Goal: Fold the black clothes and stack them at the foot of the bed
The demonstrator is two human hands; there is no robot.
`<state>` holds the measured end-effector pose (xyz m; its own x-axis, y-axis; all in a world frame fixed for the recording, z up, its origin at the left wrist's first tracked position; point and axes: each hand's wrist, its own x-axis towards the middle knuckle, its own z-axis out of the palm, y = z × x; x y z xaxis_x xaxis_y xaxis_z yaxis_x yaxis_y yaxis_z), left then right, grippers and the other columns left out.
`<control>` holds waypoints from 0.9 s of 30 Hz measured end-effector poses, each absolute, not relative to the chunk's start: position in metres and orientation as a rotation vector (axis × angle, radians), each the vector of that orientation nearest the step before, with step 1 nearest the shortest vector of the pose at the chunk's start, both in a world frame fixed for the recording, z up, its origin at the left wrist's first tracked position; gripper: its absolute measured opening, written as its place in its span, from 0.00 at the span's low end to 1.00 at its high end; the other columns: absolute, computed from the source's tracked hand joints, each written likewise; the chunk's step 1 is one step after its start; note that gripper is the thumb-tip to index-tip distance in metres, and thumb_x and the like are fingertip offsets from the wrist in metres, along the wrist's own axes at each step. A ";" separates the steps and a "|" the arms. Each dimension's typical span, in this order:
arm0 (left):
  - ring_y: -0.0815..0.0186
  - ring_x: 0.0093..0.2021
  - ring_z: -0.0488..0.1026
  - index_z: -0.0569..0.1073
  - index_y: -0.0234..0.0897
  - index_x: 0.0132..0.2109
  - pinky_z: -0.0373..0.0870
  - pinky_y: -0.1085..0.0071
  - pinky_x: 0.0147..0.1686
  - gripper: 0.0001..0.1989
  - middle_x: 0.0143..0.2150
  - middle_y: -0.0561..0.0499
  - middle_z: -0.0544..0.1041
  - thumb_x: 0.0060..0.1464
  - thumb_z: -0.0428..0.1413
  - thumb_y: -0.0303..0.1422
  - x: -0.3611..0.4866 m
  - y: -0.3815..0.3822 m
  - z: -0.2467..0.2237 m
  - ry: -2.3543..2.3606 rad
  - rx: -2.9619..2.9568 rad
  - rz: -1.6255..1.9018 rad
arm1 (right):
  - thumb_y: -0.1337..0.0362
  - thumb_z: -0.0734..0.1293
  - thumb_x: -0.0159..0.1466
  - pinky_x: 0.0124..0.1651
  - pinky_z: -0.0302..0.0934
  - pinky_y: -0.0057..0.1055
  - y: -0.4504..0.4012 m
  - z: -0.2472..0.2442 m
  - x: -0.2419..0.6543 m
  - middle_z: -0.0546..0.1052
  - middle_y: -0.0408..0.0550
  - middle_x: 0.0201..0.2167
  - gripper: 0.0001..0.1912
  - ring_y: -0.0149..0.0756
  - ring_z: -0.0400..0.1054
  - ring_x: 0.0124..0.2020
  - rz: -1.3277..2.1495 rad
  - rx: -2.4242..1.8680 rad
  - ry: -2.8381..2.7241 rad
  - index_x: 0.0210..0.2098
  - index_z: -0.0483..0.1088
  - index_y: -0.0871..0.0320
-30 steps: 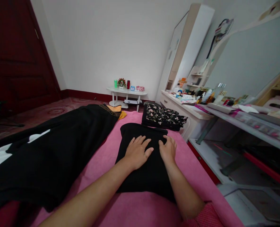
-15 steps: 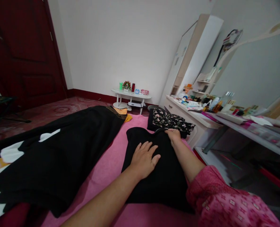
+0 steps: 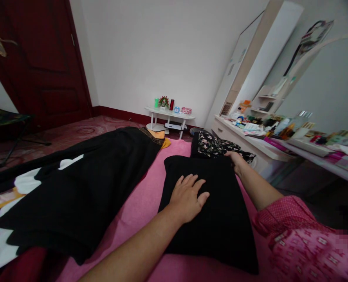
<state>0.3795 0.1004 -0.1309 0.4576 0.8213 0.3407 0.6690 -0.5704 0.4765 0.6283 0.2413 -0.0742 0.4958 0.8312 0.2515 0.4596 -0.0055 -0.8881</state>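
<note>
A plain black garment (image 3: pixel 217 235), folded into a rough rectangle, lies on the pink cover (image 3: pixel 132 223) in front of me; which kind of garment it is I cannot tell. My left hand (image 3: pixel 189 197) rests flat on its middle with the fingers spread. At the far right corner, my right hand (image 3: pixel 235 159) pinches the cloth between thumb and fingers. Just beyond that edge sits a black floral-print garment (image 3: pixel 213 145), bunched up.
To the left lies a large black garment (image 3: pixel 88 188) with white patches and a yellow-orange collar. Against the wall is a small white table (image 3: pixel 150 111) bearing several items. Bottles crowd the dresser (image 3: pixel 220 124) at right. A folding stool (image 3: pixel 12 119) stands by the dark red door (image 3: pixel 44 70).
My right hand has pulled the garment's far corner outward, and the dipped, wavy far edge now runs nearly straight. My left hand stays flat on the cloth. The view has shifted slightly.
</note>
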 end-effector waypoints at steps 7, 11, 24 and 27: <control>0.59 0.63 0.57 0.67 0.44 0.58 0.48 0.54 0.64 0.19 0.61 0.49 0.66 0.63 0.45 0.41 0.379 0.102 -0.129 1.261 2.389 0.923 | 0.63 0.66 0.52 0.52 0.59 0.38 0.198 -0.100 0.561 0.75 0.48 0.43 0.17 0.40 0.67 0.46 0.121 -1.568 -1.488 0.41 0.70 0.56; 0.63 0.54 0.67 0.73 0.40 0.50 0.60 0.64 0.57 0.14 0.51 0.50 0.74 0.60 0.47 0.30 0.372 0.103 -0.129 1.212 2.317 1.090 | 0.58 0.62 0.59 0.53 0.58 0.38 0.161 -0.117 0.517 0.74 0.51 0.45 0.16 0.42 0.66 0.49 0.175 -1.669 -1.807 0.44 0.71 0.57; 0.54 0.48 0.71 0.68 0.34 0.46 0.65 0.59 0.48 0.18 0.45 0.41 0.74 0.51 0.58 0.38 0.336 0.133 -0.122 1.696 1.486 1.147 | 0.66 0.57 0.63 0.48 0.57 0.30 0.120 -0.121 0.518 0.76 0.45 0.38 0.12 0.37 0.67 0.44 0.036 -1.693 -1.821 0.33 0.73 0.54; 0.52 0.45 0.73 0.71 0.34 0.40 0.68 0.60 0.44 0.18 0.40 0.41 0.77 0.49 0.59 0.44 0.335 0.138 -0.118 1.573 1.431 1.075 | 0.67 0.57 0.63 0.49 0.58 0.31 0.118 -0.124 0.520 0.77 0.45 0.38 0.12 0.37 0.67 0.44 0.031 -1.672 -1.788 0.34 0.73 0.54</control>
